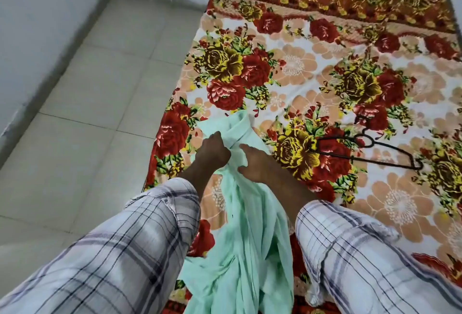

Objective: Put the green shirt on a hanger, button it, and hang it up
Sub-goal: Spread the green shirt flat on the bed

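The L hand (215,151) and R hand (252,163), close together, both grip the green shirt (250,226) near its collar, while the hanger (375,161) lies on the bed (300,51) at approx. 3 o'clock, long axis 9-to-3, so the R hand is nearer.

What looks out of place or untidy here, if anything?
Nothing is spilled or damaged. The green shirt hangs bunched in long folds from the left hand and right hand, held near its collar. The dark hanger lies flat on the floral bedsheet, apart from the shirt, not yet used.
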